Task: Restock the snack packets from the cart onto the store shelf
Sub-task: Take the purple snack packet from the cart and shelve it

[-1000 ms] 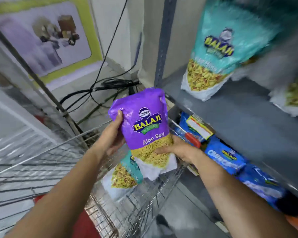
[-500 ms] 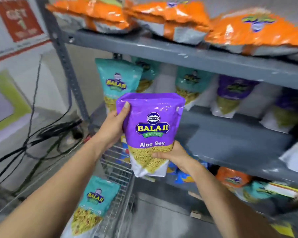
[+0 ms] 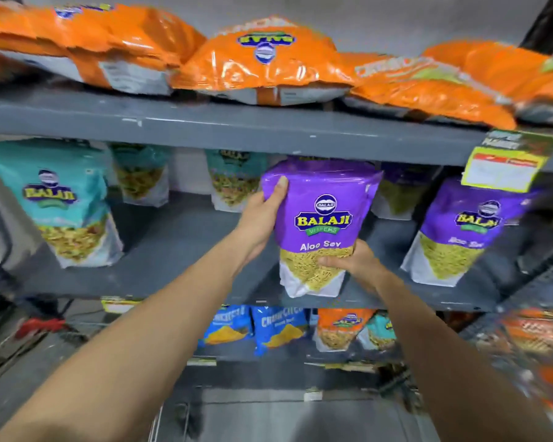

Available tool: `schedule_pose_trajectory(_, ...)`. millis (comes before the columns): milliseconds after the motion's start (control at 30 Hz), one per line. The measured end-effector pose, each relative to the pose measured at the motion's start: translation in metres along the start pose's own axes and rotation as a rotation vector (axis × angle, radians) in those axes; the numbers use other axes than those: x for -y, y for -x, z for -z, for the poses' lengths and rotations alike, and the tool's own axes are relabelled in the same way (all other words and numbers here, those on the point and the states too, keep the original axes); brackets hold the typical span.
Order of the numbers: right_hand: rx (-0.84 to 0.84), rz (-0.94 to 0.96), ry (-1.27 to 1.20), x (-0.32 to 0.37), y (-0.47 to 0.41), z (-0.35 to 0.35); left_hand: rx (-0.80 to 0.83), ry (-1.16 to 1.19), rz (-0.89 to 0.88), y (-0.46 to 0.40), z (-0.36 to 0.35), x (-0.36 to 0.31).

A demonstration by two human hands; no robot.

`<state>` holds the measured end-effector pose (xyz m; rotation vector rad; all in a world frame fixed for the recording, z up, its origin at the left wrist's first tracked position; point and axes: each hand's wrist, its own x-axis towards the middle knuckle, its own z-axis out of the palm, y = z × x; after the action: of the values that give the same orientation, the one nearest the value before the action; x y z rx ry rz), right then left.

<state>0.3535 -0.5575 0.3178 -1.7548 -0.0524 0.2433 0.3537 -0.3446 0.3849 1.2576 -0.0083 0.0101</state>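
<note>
Holding the purple Aloo Sev packet (image 3: 320, 224) upright w/ both hands, right at the front of the middle shelf (image 3: 179, 247), its white bottom edge level w/ the shelf lip; can't tell if it's touching the board yet. Left hand (image 3: 262, 218) wraps the packet's upper left side, thumb on the front near the top corner, other fingers hidden behind. Right hand (image 3: 355, 261) clamps the lower right, fingers curled across the yellow window on the front. Both hands closed on the packet.

Step in hand, as I read it: seat this one in the gap between the teal packet at the back (image 3: 233, 178) and the purple Aloo Sev packet already standing to the right (image 3: 460, 231).

To do it well:
- keep it vertical, label facing out, matching its neighbour
- land the base flat on the board first, then slide it back; don't drop it from above
- release the bottom hand first, steady the top w/ the left till it stands by itself
- bag is soft & puffy, so squeeze lightly
- watch the top edge; the upper shelf (image 3: 268, 129) sits close above it.
</note>
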Motion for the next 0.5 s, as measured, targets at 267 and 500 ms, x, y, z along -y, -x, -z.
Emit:
schedule_pose_trajectory(267,-0.082,-0.019,0.021,-0.02,-0.046,0.087,0.075,-0.008,0.048,-0.061,-0.071,0.032)
schedule_pose_trajectory(500,-0.124,-0.032,0.014,-0.053,-0.055,0.098,0.111,0.039,0.058,-0.078,-0.077,0.051)
